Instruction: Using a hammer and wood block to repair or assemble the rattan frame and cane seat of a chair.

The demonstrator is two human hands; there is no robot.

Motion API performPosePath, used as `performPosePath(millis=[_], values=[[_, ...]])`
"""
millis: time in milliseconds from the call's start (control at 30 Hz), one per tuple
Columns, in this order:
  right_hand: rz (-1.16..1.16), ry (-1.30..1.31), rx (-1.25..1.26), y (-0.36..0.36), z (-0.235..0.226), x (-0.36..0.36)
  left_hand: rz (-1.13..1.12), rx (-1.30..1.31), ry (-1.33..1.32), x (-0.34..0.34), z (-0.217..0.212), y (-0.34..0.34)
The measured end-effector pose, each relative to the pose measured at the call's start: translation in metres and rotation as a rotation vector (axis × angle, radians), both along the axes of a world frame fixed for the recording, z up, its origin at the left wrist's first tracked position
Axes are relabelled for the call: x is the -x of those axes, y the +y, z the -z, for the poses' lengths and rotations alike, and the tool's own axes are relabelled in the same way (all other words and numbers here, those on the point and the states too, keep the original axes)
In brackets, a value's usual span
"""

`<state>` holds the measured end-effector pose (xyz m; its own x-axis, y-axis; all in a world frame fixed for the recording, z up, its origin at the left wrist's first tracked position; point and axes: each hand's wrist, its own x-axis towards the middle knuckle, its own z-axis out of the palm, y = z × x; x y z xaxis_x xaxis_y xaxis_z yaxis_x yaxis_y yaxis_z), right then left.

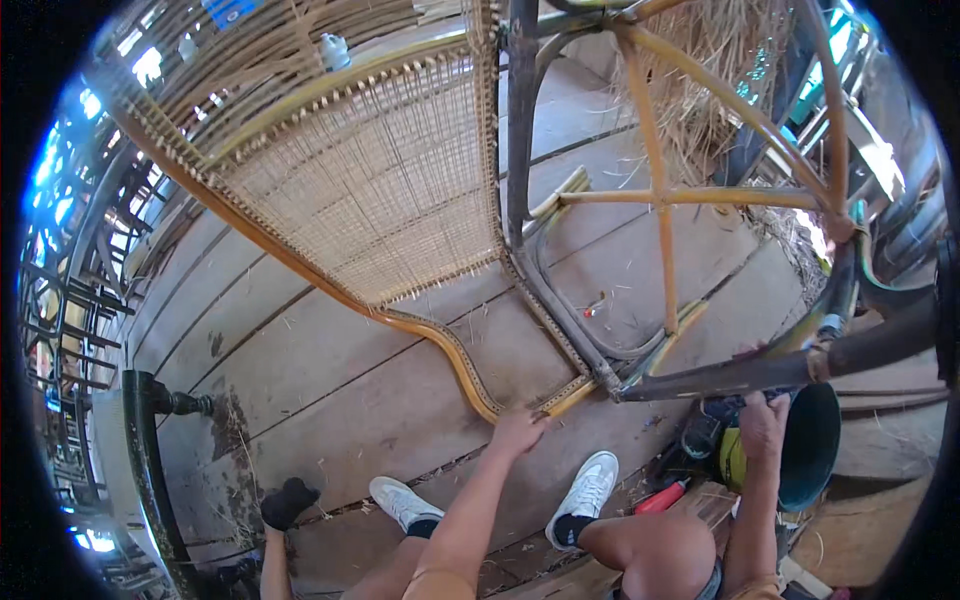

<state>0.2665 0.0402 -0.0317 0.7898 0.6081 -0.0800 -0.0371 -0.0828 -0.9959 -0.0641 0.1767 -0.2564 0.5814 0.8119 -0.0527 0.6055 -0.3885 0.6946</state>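
Note:
A wooden chair frame (460, 362) with partly woven cane lies tilted over the plank floor. Its woven cane panel (370, 180) has pegs along its edges and a looser weave toward the top. My left hand (520, 430) is wrapped round the near rail of the frame, at its lower corner. My right hand (764, 425) is closed, just below a dark pole (700, 380) and beside a dark green bucket (812, 450). Whatever its fingers hold, if anything, is too small to make out.
A bamboo frame (660, 195) with crossed rods stands at the upper right, by a hanging bundle of straw (700, 80). A red-handled tool (662, 497) lies near my right knee. At the left are a dark turned post (145, 450) and a dark-covered limb end (290, 503).

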Motion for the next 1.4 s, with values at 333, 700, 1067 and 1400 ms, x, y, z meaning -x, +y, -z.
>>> performPosePath(millis=[333, 700, 1067, 1400], values=[[-0.268, 0.437, -0.352, 0.039, -0.032, 0.021, -0.045, 0.354, 0.403, -0.036, 0.027, 0.015], [0.068, 0.116, -0.396, -0.02, -0.085, 0.005, 0.118, 0.946, 0.044, -0.069, 0.042, -0.125], [-0.376, 0.053, -0.241, 0.063, -0.161, 0.102, 0.036, 0.682, 0.091, -0.006, -0.038, -0.16], [-0.283, -0.157, -0.229, 0.078, -0.168, 0.102, 0.144, 0.479, -0.063, -0.005, -0.051, -0.156]])
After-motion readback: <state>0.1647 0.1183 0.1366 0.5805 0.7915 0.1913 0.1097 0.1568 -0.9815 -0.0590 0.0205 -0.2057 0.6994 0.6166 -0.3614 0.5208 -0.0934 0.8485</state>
